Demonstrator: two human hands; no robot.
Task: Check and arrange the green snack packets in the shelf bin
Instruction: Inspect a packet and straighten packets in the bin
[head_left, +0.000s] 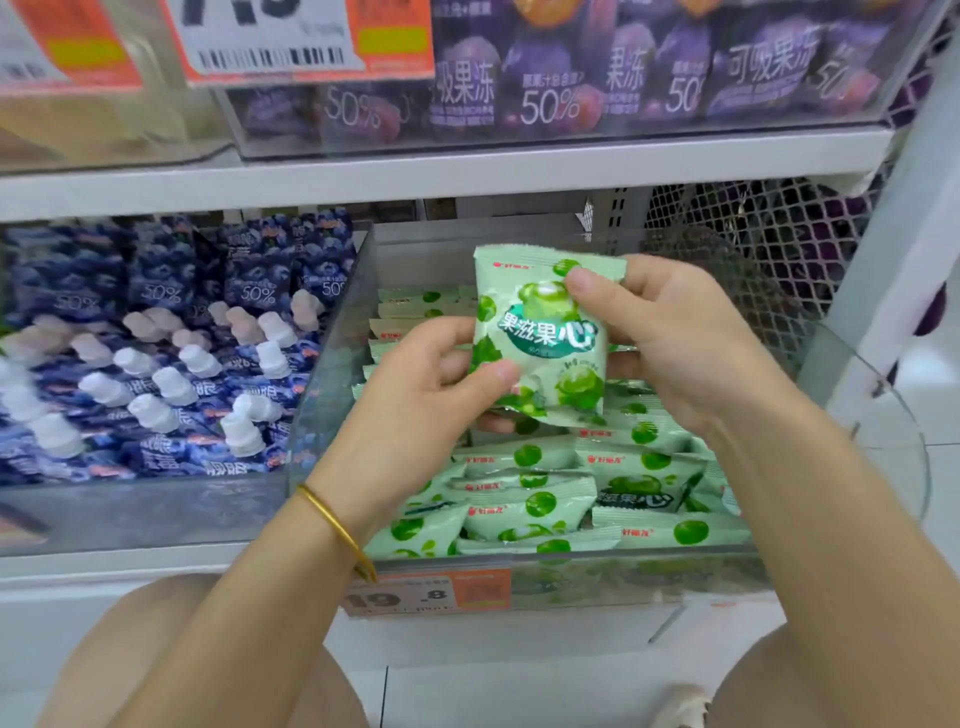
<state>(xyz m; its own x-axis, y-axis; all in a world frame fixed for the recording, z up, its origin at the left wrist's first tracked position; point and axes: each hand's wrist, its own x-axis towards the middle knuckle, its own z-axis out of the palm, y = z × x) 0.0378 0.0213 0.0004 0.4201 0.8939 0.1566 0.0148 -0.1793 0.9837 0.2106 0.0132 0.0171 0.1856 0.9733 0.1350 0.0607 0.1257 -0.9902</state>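
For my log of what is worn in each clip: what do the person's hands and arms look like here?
Both forearms are bare: no sleeves in view, no gloves. The left hand has a thin gold-coloured bangle at its wrist; the right hand shows no ring, watch or band. Visible nails look short and unpainted.

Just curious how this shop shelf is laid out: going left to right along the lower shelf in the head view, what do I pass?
blue pouches with white caps → left hand → green packet → right hand → mesh panel
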